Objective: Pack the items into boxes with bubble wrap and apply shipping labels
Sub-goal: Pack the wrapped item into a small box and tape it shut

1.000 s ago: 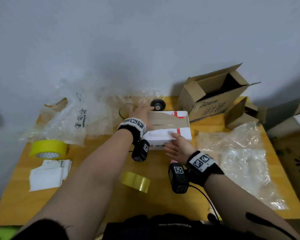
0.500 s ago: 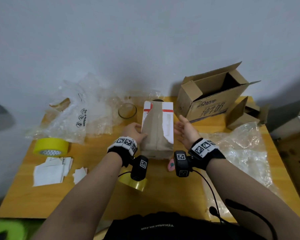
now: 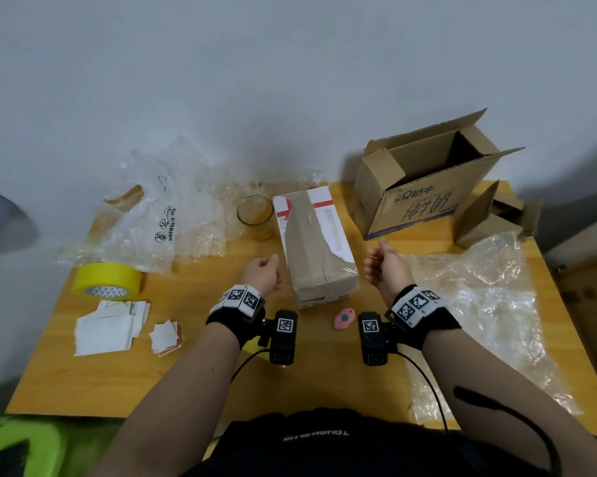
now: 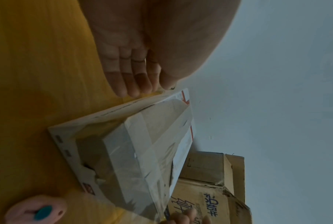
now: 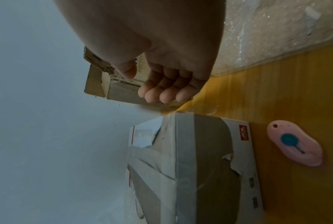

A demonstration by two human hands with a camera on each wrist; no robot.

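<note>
A white box (image 3: 316,249) wrapped in clear tape, with torn brown patches and red stripes, lies lengthwise on the wooden table (image 3: 324,383). My left hand (image 3: 262,271) hovers just left of it and my right hand (image 3: 379,266) just right of it. Neither touches the box. The left wrist view shows relaxed fingers (image 4: 131,80) beside the box (image 4: 142,144). In the right wrist view loosely curled fingers (image 5: 162,92) hold nothing above the box (image 5: 190,166). Sheets of bubble wrap (image 3: 479,297) lie to the right, and white labels (image 3: 107,325) to the left.
An open cardboard box (image 3: 424,197) and a smaller one (image 3: 493,218) stand at the back right. A glass (image 3: 255,215) and air-cushion plastic (image 3: 159,215) sit at the back left. A yellow tape roll (image 3: 107,280) is on the left. A pink cutter (image 3: 344,318) lies before the box.
The white box was turned from crosswise to lengthwise. Both hands held its sides half a second ago and have since let go and drawn apart.
</note>
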